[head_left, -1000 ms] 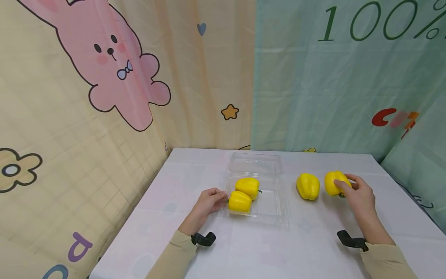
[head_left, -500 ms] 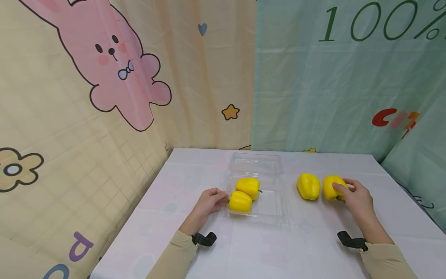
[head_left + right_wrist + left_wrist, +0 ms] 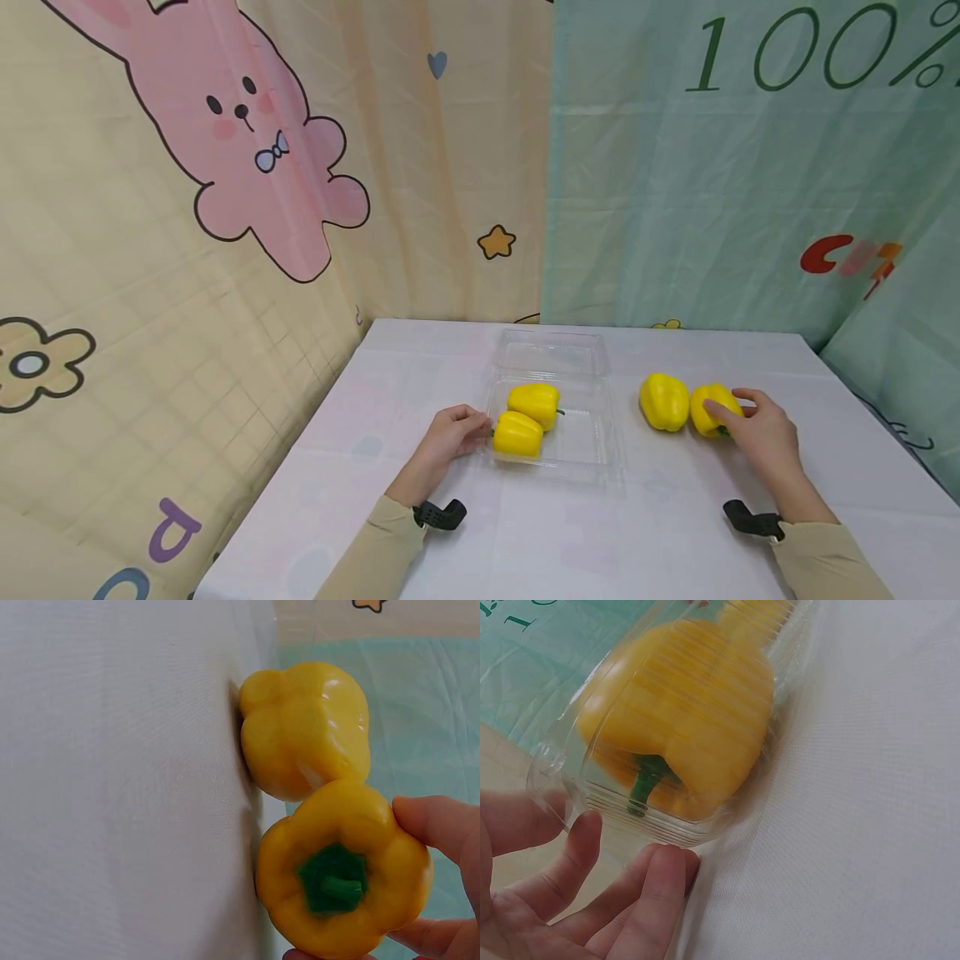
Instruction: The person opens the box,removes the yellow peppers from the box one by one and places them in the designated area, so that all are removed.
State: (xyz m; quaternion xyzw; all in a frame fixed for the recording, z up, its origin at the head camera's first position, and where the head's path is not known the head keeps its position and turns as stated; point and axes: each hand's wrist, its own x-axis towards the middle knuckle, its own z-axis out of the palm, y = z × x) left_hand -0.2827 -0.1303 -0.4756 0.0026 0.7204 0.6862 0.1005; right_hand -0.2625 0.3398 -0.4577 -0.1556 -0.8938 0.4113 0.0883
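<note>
In the head view my right hand (image 3: 765,429) holds a yellow bell pepper (image 3: 703,407) between thumb and fingers. Its green stem (image 3: 339,889) faces the right wrist camera. That pepper is beside a second yellow bell pepper (image 3: 664,402), and the two appear to touch. My left hand (image 3: 448,442) grips the left edge of a clear plastic clamshell container (image 3: 581,433) with its fingertips. Inside its left half lie two more yellow bell peppers, a rear one (image 3: 531,402) and a front one (image 3: 517,435). The left wrist view shows the front one's stem (image 3: 646,784) through the plastic wall.
The container's lid (image 3: 550,354) lies folded back toward the far edge of the white-covered table (image 3: 570,533). Printed curtains (image 3: 450,167) hang behind and at the sides. A black wrist camera (image 3: 442,514) sits on each forearm.
My right hand has moved left and slightly down with its bell pepper, closing the gap to the neighbouring pepper. The left hand and the container have stayed in place.
</note>
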